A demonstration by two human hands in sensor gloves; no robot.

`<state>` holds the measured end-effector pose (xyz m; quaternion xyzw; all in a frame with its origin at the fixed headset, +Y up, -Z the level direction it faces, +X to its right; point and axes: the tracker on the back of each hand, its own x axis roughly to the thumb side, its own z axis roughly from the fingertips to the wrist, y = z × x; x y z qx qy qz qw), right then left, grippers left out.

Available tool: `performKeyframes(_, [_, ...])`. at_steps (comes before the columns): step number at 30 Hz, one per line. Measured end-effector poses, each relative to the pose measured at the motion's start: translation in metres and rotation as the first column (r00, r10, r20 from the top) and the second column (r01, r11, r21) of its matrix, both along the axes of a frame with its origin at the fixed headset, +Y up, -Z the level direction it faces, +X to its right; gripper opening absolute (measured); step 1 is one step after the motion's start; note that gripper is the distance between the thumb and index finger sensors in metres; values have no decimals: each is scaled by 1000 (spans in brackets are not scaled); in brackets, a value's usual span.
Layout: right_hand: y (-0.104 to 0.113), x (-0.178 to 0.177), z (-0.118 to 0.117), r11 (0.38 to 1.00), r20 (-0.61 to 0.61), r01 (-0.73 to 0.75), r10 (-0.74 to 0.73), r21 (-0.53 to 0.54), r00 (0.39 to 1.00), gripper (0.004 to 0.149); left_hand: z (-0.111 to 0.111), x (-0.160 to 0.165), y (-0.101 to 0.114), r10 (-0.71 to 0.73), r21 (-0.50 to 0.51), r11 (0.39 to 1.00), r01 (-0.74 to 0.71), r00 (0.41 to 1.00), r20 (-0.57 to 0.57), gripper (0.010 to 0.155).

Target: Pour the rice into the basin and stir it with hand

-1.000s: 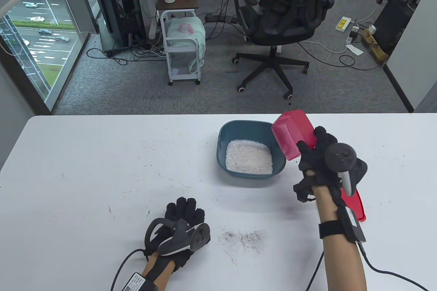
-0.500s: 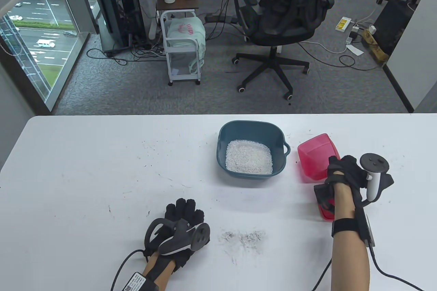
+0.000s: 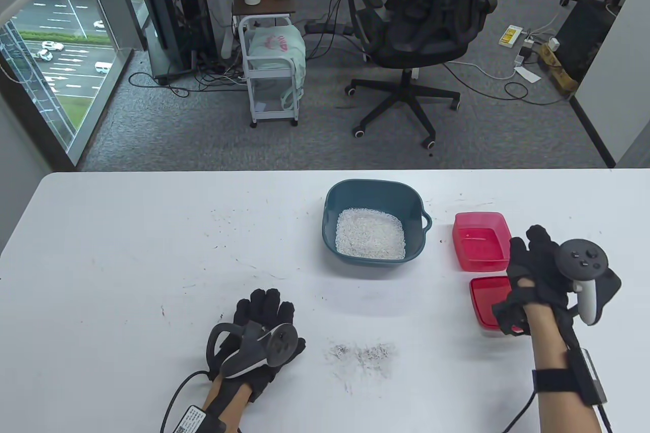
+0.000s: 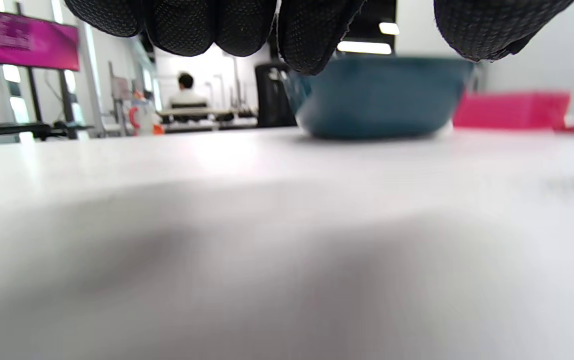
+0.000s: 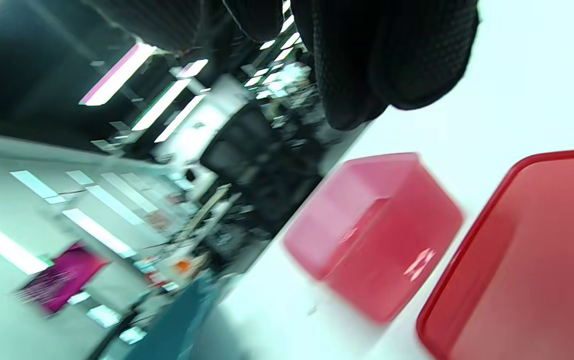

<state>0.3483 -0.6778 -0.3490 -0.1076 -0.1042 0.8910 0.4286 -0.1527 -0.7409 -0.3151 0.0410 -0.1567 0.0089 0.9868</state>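
Note:
The dark teal basin (image 3: 377, 189) stands at the table's middle with white rice (image 3: 370, 233) spread over its bottom. To its right an empty pink container (image 3: 480, 246) sits upright on the table, and its red lid (image 3: 486, 301) lies just in front of it. My right hand (image 3: 535, 255) hovers at the container's right edge, fingers loose and holding nothing. My left hand (image 3: 264, 308) rests flat on the table at the front, well short of the basin. The left wrist view shows the basin (image 4: 382, 95) and the pink container (image 4: 512, 110) ahead. The right wrist view shows the container (image 5: 372, 230) and lid (image 5: 527, 265).
Dark smudges (image 3: 363, 354) mark the table right of my left hand. An office chair (image 3: 421, 22) and a small white cart (image 3: 271, 67) stand on the floor beyond the far edge. A window (image 3: 51, 57) runs along the left.
My right hand swung the pink container away from over the basin, set it upright on the table to the right, and let go. My left hand shifted slightly left.

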Motion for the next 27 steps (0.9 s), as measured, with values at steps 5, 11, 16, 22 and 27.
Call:
performKeyframes(5, [-20, -15, 40, 998, -177, -11, 22, 62, 984, 64, -21, -4, 25, 77, 76, 995, -68, 989, -125, 83])
performKeyframes(11, [-49, -22, 49, 998, -235, 65, -60, 17, 970, 62, -97, 8, 47, 365, -42, 922, -385, 901, -236, 81])
performKeyframes(16, [-52, -28, 55, 999, -246, -25, 31, 27, 969, 61, -172, 26, 40, 393, -109, 882, -458, 844, -364, 81])
performKeyframes(22, [-54, -32, 53, 999, -258, -44, 47, 18, 965, 61, -232, 45, 26, 387, -232, 812, -536, 791, -473, 81])
performKeyframes(27, [-57, -35, 52, 998, -269, -55, 55, 6, 962, 61, -253, 55, 2, 364, -341, 743, -576, 775, -517, 80])
